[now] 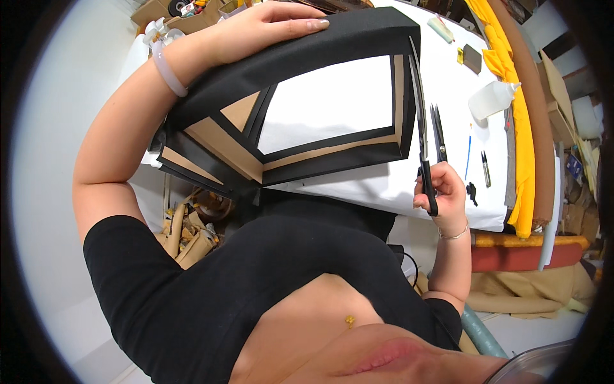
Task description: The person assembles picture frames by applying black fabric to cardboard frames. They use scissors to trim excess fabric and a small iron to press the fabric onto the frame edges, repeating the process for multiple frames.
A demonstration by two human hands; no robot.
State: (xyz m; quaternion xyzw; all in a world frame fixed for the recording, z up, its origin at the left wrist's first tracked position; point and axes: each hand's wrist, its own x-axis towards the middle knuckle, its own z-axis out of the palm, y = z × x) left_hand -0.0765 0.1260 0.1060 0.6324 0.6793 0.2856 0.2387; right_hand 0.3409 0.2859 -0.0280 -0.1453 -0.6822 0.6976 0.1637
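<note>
A black-covered box frame [358, 40] with tan board showing inside and a wide rectangular opening stands tilted on the white tabletop [409, 185]. My left hand [275, 24] lies over its far top edge, fingers stretched along the black covering. Upright along the frame's right side is a long pair of scissors [419, 109], its tip near the top right corner. The fingers of my right hand [449, 187] are wrapped round its black handles. Just right of them, a second pair of scissors [438, 128] lies with its handles hidden behind my right hand.
Right of my hand are a thin blue stick [469, 150], a slim metal-tipped tool [485, 169] and a black scrap [472, 192]. A squeeze bottle [489, 102] and dark block [472, 59] lie farther off. Yellow fabric [523, 160] edges the right side; scraps [195, 237] sit below left.
</note>
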